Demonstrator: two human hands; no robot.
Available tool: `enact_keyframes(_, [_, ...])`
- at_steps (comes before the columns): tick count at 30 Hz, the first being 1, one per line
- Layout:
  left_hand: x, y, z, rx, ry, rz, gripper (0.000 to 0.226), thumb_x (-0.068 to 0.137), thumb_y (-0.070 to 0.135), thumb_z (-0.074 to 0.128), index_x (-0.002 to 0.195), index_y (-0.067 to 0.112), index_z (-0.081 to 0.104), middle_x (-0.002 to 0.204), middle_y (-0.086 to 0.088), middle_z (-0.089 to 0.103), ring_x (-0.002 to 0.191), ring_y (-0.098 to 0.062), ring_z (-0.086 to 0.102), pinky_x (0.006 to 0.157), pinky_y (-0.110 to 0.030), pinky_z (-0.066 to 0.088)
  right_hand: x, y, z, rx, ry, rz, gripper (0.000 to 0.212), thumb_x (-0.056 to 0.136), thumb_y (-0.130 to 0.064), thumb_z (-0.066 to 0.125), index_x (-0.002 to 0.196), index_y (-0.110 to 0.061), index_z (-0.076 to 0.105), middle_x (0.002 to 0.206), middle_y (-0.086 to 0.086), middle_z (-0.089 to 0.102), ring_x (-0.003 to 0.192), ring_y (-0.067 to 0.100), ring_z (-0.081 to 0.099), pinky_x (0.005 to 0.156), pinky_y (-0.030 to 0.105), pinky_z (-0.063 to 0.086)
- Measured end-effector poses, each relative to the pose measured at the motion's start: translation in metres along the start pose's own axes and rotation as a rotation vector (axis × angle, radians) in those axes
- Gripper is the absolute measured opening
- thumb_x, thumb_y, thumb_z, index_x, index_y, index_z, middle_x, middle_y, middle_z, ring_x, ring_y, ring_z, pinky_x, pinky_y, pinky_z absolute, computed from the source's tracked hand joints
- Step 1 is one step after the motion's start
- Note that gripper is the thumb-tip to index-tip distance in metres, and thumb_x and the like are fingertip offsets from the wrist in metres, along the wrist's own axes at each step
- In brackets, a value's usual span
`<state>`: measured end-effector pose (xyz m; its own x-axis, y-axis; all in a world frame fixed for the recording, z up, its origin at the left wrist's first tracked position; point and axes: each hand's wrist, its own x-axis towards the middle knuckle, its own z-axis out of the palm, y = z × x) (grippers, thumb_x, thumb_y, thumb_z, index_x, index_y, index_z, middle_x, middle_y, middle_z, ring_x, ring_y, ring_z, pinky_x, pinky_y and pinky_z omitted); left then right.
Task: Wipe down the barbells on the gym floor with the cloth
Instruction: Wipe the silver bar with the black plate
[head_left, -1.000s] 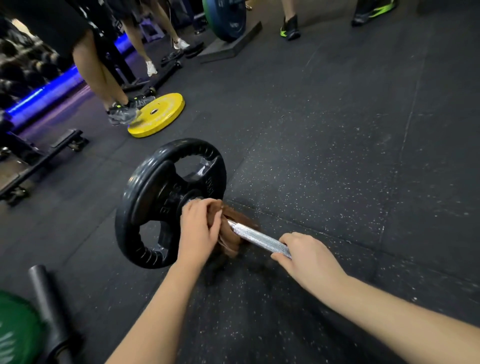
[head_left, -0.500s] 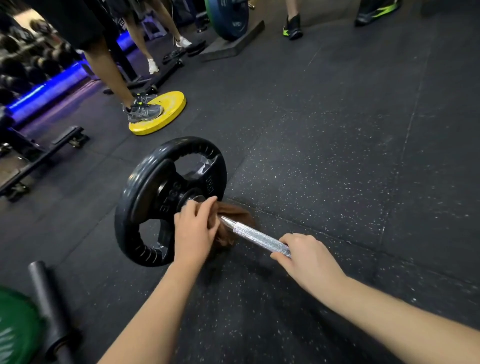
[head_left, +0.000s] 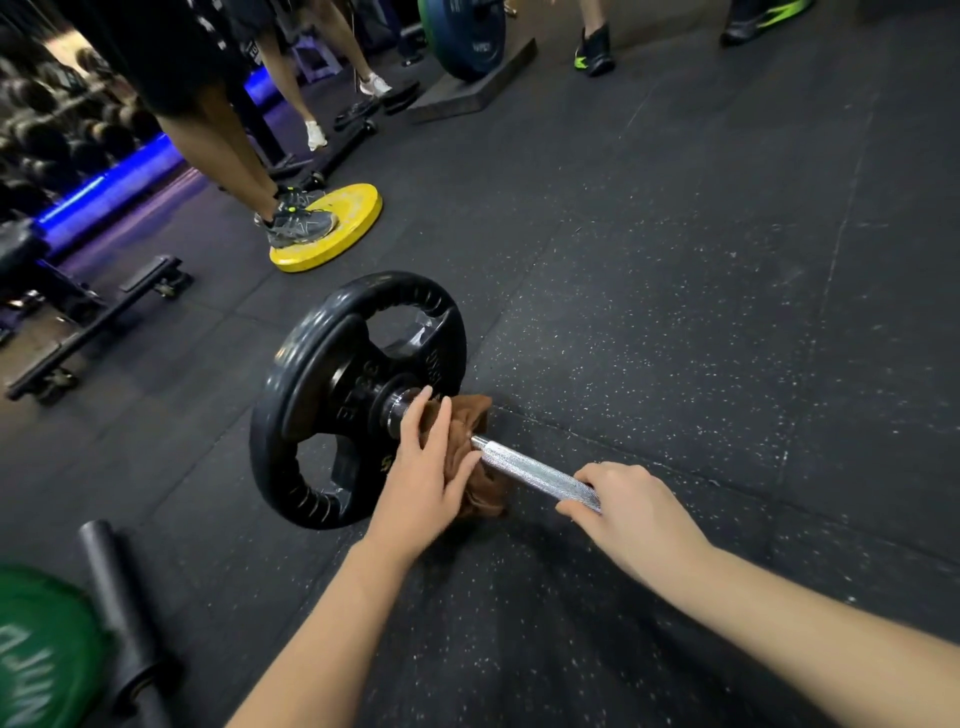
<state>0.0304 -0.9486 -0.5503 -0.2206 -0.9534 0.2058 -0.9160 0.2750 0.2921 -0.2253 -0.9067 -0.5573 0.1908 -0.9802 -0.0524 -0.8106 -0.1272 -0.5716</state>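
Note:
A short barbell lies on the black rubber floor, its knurled silver bar (head_left: 535, 472) running from the centre toward the right. One black plate (head_left: 332, 395) stands on edge at its left end. A brown cloth (head_left: 475, 415) is wrapped round the bar just beside the plate's collar. My left hand (head_left: 423, 467) grips the cloth round the bar, fingers reaching to the collar. My right hand (head_left: 631, 512) holds the bar's near end, which is hidden inside it.
A yellow plate (head_left: 353, 218) lies flat behind the barbell with a person's shoe (head_left: 298, 223) on it. A green plate (head_left: 41, 654) and a black bar sleeve (head_left: 117, 608) sit at bottom left. A bench frame (head_left: 98, 317) stands left; other people's legs fill the back.
My left hand has slid the cloth a little along the bar toward the plate's collar. The person behind stepped onto the yellow plate. My right hand stayed where it was.

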Motion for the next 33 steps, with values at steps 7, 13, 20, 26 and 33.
enact_keyframes(7, [0.017,-0.031,-0.010,-0.017,0.107,-0.095,0.040,0.100,0.031,0.060,0.139,0.024,0.053,0.142,0.009,0.055,0.124,-0.018,0.053,0.108,-0.043,0.044,-0.002,0.001,0.001,-0.019,-0.027,-0.006,0.037,0.103,-0.052,0.047,0.113,-0.021,0.063,0.101,-0.005,0.064,0.092,0.018,0.062,0.081,0.032,0.050])
enact_keyframes(13, [0.014,-0.002,-0.006,-0.200,0.321,-0.245,0.041,0.099,0.023,0.063,0.138,0.017,0.053,0.128,0.007,0.050,0.118,-0.002,0.048,0.107,-0.026,0.041,0.011,0.011,-0.007,0.083,-0.238,0.059,0.045,0.104,-0.056,0.042,0.099,-0.018,0.065,0.089,0.000,0.068,0.076,0.021,0.062,0.073,0.039,0.052])
enact_keyframes(20, [0.012,-0.006,-0.012,-0.029,0.476,-0.284,0.069,0.092,0.023,0.074,0.151,0.009,0.040,0.129,-0.011,0.052,0.124,-0.027,0.049,0.108,-0.041,0.041,0.037,0.033,-0.024,0.639,-0.612,0.122,0.039,0.103,-0.043,0.057,0.093,-0.008,0.072,0.089,0.003,0.078,0.072,0.011,0.068,0.081,0.030,0.059])
enact_keyframes(26, [0.020,-0.012,-0.009,0.188,0.523,-0.189,0.053,0.089,0.028,0.078,0.136,0.013,0.061,0.116,-0.004,0.064,0.099,-0.029,0.042,0.087,-0.045,0.046,0.045,0.042,-0.018,0.905,-0.751,0.212,0.044,0.103,-0.039,0.059,0.106,0.003,0.072,0.089,0.009,0.072,0.081,0.020,0.067,0.080,0.034,0.058])
enact_keyframes(33, [0.032,-0.022,-0.002,0.185,0.288,-0.050,0.040,0.096,0.038,0.066,0.126,0.014,0.061,0.121,-0.006,0.063,0.124,-0.031,0.054,0.103,-0.049,0.049,0.045,0.039,-0.024,0.893,-0.802,0.244,0.043,0.104,-0.039,0.056,0.107,0.001,0.071,0.092,0.008,0.075,0.085,0.020,0.070,0.088,0.040,0.060])
